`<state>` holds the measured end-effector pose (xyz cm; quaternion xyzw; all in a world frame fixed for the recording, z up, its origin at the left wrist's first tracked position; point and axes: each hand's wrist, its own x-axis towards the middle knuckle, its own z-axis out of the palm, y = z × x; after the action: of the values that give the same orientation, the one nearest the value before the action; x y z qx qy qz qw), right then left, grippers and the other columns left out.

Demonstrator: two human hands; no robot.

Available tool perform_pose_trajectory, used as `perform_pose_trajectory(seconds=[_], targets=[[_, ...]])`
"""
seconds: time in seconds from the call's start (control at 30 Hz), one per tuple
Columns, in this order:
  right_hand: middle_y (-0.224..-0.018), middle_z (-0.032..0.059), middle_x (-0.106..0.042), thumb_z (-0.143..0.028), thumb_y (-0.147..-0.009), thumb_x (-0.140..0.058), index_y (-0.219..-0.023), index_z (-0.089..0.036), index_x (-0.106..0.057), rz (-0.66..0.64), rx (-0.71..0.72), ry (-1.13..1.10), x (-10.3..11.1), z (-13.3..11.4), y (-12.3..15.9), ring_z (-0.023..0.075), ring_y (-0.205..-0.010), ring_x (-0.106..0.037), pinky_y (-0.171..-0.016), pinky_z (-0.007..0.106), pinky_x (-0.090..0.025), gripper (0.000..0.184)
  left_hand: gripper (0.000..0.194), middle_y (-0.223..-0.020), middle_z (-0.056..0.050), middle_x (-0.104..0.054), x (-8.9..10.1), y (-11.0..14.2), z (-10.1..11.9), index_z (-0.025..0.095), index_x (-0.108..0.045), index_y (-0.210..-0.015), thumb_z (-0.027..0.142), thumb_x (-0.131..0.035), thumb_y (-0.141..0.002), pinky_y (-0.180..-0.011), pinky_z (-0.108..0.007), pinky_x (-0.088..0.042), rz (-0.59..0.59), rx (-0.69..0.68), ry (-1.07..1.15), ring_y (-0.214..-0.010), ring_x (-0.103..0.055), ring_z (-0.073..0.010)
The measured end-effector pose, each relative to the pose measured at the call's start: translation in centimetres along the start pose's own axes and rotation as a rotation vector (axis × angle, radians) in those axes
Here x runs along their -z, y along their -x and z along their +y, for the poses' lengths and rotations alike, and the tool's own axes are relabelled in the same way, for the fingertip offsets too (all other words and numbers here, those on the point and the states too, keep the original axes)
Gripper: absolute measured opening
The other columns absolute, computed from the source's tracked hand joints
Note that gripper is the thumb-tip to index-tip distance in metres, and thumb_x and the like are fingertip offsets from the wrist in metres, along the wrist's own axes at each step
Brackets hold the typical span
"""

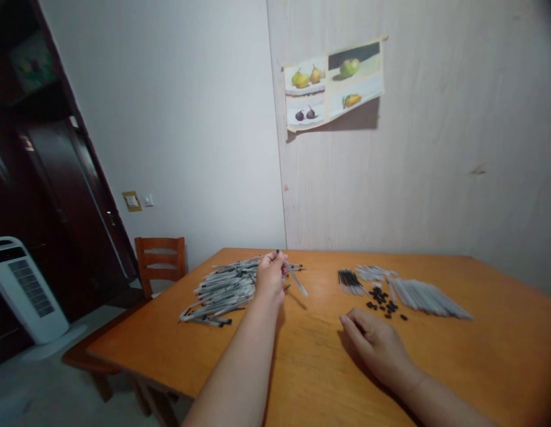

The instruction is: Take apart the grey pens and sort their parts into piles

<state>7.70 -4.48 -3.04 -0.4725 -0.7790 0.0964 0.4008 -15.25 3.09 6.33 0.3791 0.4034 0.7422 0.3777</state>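
Above the table, my left hand (271,276) is closed on a pen (298,283) with a clear barrel and a dark end; the pen slants down to the right. Just left of that hand lies a big heap of similar pens (226,287), partly hidden by the hand and forearm. My right hand (377,341) rests on the table in a loose fist, fingers curled under, with nothing showing in it. Small black plugs (379,296) lie just beyond it. Behind them are short black-and-clear pieces (350,281), small clear parts (373,273) and a row of clear tubes (429,298).
The orange wooden table (319,379) stands against a pale wall (417,196) with fruit pictures (333,86) taped to it. A wooden chair (160,261) is at the left end. Farther left, a white upright appliance (28,290) stands on the floor near a dark door.
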Motion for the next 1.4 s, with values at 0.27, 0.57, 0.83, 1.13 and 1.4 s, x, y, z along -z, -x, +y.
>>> perform_pose_trajectory(seconds=[0.27, 0.57, 0.83, 1.13, 1.4], targets=[[-0.072, 0.0019, -0.059, -0.052, -0.098, -0.04, -0.077, -0.021, -0.055, 0.12, -0.144, -0.27, 0.7, 1.2, -1.4, 0.0181, -0.071, -0.056, -0.066, 0.029, -0.039, 0.04, 0.019, -0.077, -0.002, -0.068, -4.8, 3.1, -2.2, 0.016, -0.058, -0.086, 0.02, -0.076, -0.079, -0.06, -0.017, -0.046, -0.045, 0.287, 0.38, -0.06, -0.058, -0.0064], [-0.055, -0.0042, -0.05, -0.063, -0.092, -0.045, -0.08, -0.021, -0.057, 0.041, -0.35, -0.651, 0.0, 1.6, -1.7, 0.0132, -0.049, -0.046, -0.048, 0.025, -0.034, 0.046, 0.017, -0.082, -0.003, -0.069, -6.5, 4.4, -4.4, 0.016, -0.061, -0.086, 0.018, -0.077, -0.079, -0.061, -0.017, -0.047, -0.11, 0.331, 0.435, -0.065, -0.06, -0.0074], [-0.053, -0.0066, -0.049, -0.065, -0.085, -0.054, -0.077, -0.021, -0.051, 0.027, -0.49, -0.861, -0.2, 1.2, -2.0, 0.0088, -0.044, -0.039, -0.044, 0.022, -0.028, 0.044, 0.029, -0.092, -0.006, -0.071, -6.4, 5.9, -4.6, 0.015, -0.068, -0.102, 0.027, -0.079, -0.078, -0.064, -0.02, -0.049, -0.255, 0.345, 0.311, -0.074, -0.064, -0.0107], [-0.058, -0.0044, -0.057, -0.066, -0.089, -0.049, -0.079, -0.02, -0.052, -0.028, -0.57, -0.947, 0.7, 0.7, -2.0, 0.0074, -0.043, -0.043, -0.043, 0.02, -0.03, 0.047, 0.03, -0.089, -0.009, -0.073, -7.1, 7.3, -4.9, 0.016, -0.067, -0.1, 0.037, -0.077, -0.08, -0.068, -0.024, -0.053, -0.325, 0.369, 0.222, -0.075, -0.069, -0.0143], [-0.053, -0.0058, -0.057, -0.061, -0.09, -0.053, -0.083, -0.02, -0.053, -0.077, -0.542, -1.007, 0.9, 0.0, -2.0, 0.0068, -0.039, -0.042, -0.042, 0.019, -0.03, 0.042, 0.031, -0.093, -0.012, -0.073, -7.5, 8.2, -5.3, 0.015, -0.066, -0.105, 0.039, -0.07, -0.085, -0.063, -0.023, -0.053, -0.379, 0.42, 0.194, -0.076, -0.07, -0.0166]])
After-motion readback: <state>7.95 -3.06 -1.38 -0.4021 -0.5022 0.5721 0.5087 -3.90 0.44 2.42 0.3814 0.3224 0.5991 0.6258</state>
